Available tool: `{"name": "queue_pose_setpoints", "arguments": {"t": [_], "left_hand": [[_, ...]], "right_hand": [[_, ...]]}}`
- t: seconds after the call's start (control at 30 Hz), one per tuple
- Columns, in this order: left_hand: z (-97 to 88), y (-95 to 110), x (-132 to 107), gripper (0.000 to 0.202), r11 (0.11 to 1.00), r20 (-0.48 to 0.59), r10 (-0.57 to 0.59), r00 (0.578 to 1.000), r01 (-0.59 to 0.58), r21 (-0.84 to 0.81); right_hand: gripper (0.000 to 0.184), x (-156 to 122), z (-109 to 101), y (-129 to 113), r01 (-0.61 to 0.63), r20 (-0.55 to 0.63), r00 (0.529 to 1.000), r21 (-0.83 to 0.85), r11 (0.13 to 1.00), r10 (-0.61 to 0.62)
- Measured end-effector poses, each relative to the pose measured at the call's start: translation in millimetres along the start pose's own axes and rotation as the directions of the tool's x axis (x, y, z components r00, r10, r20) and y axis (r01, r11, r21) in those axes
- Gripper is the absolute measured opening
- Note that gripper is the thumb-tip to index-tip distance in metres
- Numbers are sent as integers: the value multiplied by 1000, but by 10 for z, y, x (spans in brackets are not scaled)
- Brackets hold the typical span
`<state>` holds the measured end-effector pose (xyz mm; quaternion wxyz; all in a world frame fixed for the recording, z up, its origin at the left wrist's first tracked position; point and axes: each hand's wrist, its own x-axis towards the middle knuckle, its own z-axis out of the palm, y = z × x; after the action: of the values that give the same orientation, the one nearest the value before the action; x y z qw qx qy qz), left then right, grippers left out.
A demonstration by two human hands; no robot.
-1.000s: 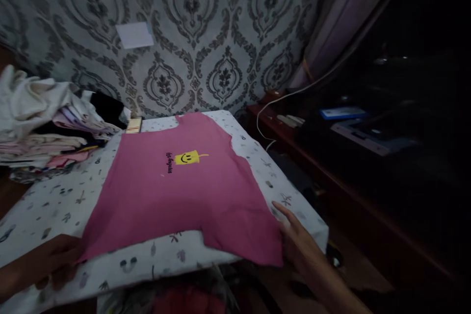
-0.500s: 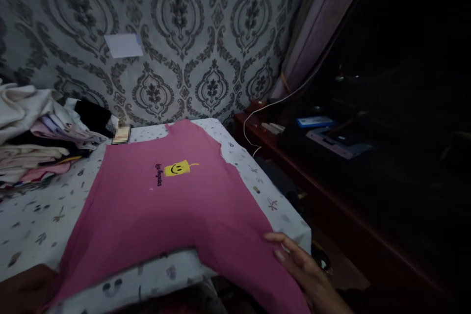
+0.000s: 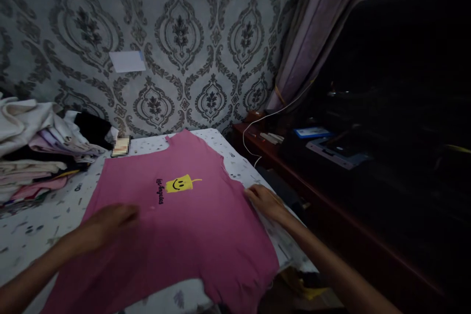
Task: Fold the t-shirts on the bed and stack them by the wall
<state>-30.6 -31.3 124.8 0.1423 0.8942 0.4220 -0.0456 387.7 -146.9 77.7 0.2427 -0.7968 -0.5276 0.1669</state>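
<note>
A pink T-shirt [image 3: 191, 225] with a yellow smiley print [image 3: 179, 184] lies spread flat on a table with a white patterned cloth [image 3: 40, 221]. My left hand [image 3: 106, 221] rests flat on the shirt's left half, fingers stretched toward the print; it is blurred by motion. My right hand [image 3: 265, 201] lies at the shirt's right edge, near the sleeve, fingers laid on the fabric. Neither hand grips anything that I can see.
A stack of folded clothes [image 3: 33, 152] sits at the table's back left. A small box [image 3: 120, 146] stands by the wall. To the right runs a dark wooden shelf [image 3: 294, 167] with a white cable [image 3: 257, 122] and flat devices. A curtain [image 3: 312, 34] hangs behind.
Both hands have moved from the shirt's near hem up onto the shirt, the left to its middle left, the right to its right edge. The shirt sits a little closer to me.
</note>
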Motion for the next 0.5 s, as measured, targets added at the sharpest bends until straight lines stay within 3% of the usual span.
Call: {"name": "queue_pose_setpoints", "arguments": {"t": [0.07, 0.1, 0.2, 0.3, 0.37, 0.43, 0.5], "left_hand": [[-10, 304, 437, 32, 996, 93, 84, 992, -83, -18], [16, 441, 631, 30, 994, 85, 109, 990, -107, -30], [228, 657, 1065, 23, 976, -80, 209, 975, -213, -49], [539, 557, 1287, 22, 926, -326, 348, 879, -376, -25], [710, 384, 1349, 26, 905, -423, 386, 820, -425, 3], [812, 197, 1379, 33, 912, -449, 371, 813, -410, 11], [847, 49, 1407, 41, 932, -430, 332, 839, -362, 14]], "right_hand": [[26, 287, 161, -112, -15, -25, 1000, -79, 997, 13], [22, 381, 231, -147, -4, -24, 1000, -91, 996, 2], [15, 517, 356, -125, 24, -51, 998, -4, 1000, -24], [14, 520, 346, 74, 14, -124, 992, 135, 991, 3], [12, 489, 293, 216, 7, -176, 984, 109, 994, 12], [13, 481, 250, 262, 5, -242, 970, -3, 1000, -5], [21, 550, 274, 136, 51, -299, 951, -109, 993, -82]]}}
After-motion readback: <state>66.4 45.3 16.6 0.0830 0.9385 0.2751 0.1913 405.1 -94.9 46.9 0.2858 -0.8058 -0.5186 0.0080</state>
